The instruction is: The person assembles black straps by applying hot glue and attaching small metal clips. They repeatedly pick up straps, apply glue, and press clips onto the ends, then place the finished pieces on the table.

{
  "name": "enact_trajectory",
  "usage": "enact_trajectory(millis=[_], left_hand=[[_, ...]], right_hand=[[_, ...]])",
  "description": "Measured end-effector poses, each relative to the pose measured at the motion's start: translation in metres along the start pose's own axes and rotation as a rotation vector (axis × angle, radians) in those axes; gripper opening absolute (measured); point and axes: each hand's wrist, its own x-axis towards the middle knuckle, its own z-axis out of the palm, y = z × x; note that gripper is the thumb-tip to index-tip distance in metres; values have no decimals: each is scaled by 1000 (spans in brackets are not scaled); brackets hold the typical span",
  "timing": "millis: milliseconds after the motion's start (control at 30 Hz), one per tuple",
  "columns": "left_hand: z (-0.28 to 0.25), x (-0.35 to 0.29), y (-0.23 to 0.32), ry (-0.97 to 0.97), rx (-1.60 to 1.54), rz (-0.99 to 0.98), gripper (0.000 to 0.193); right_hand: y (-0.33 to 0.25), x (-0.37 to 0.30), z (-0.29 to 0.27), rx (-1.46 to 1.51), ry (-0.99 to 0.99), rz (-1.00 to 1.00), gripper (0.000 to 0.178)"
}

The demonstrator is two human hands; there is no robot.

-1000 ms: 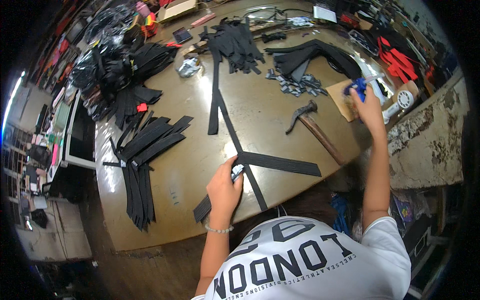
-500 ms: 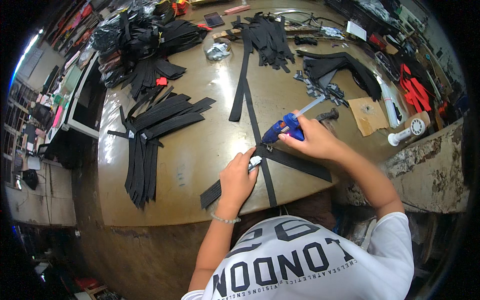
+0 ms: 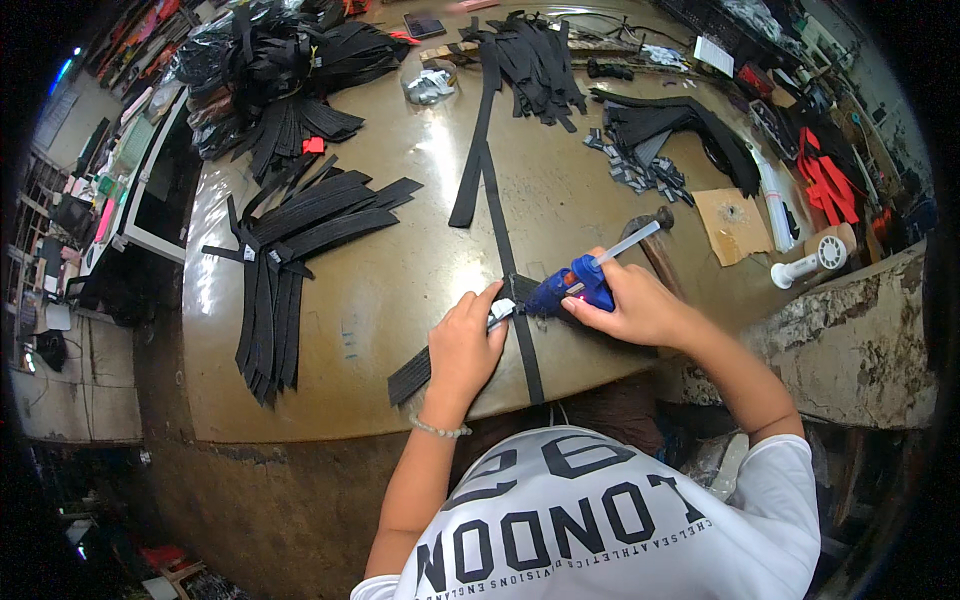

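Observation:
My right hand [image 3: 640, 305] is closed around a blue glue gun [image 3: 568, 290] with a whitish glue stick [image 3: 628, 243] sticking out of its back. The gun's nozzle points left at the spot where black webbing straps cross. One long narrow strap [image 3: 527, 360] runs from the far side toward the near table edge; a wider strap [image 3: 408, 377] passes under my left hand [image 3: 464, 345]. Between the thumb and forefinger of that hand is a small white-and-grey piece, perhaps tags [image 3: 501, 313]. The fingertips rest by the crossing, and the glue gun hides part of it.
Fanned black straps [image 3: 275, 300] lie at left, with a bigger heap [image 3: 265, 70] behind. More straps [image 3: 525, 70] lie at the far middle. Small grey pieces [image 3: 640, 170], a hammer [image 3: 655, 240], brown cardboard [image 3: 733, 225] and a white spool [image 3: 812, 262] are at right.
The glue gun's nozzle has shifted down toward the near side of the strap crossing, beside the white-and-grey piece. My left hand keeps its hold. The hammer shows more behind my right hand.

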Motion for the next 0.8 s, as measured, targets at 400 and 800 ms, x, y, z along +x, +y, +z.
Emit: enact_trajectory(millis=[400, 800], left_hand=[[-7, 2, 9, 32, -61, 17, 40], [-7, 2, 8, -4, -42, -34, 30]], right_hand=[[152, -86, -53, -156, 1388, 652, 46], [125, 38, -63, -74, 640, -57, 21]])
